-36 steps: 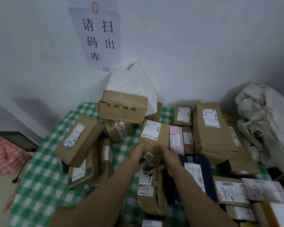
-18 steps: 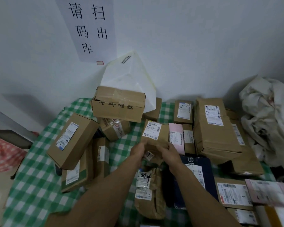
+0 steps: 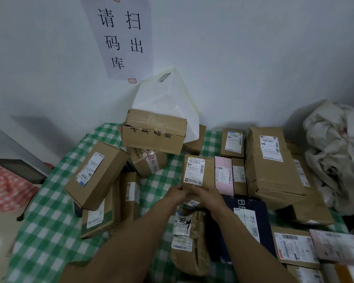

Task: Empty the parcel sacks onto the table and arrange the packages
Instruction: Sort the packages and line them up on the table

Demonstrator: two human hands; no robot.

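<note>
A small brown parcel [image 3: 196, 170] with a white shipping label lies on the green checked table [image 3: 49, 231], just left of a pink parcel [image 3: 223, 176]. My left hand [image 3: 176, 194] and my right hand [image 3: 205, 194] both grip its near edge, fingers curled around it. Below my hands lies a crumpled brown paper parcel [image 3: 192, 242] beside a dark blue box [image 3: 245, 219]. A rumpled white sack [image 3: 335, 160] lies at the table's right end.
Several cardboard boxes crowd the table: a tilted long box [image 3: 96, 174] at left, a stacked box [image 3: 153, 133] with black writing, a large box [image 3: 274, 166] at right. A white bag [image 3: 168, 99] leans on the wall. Flat labelled parcels [image 3: 294, 248] lie bottom right.
Both hands have pushed the small brown parcel away from me and laid it flat beside the pink parcel. The camera has shifted slightly.
</note>
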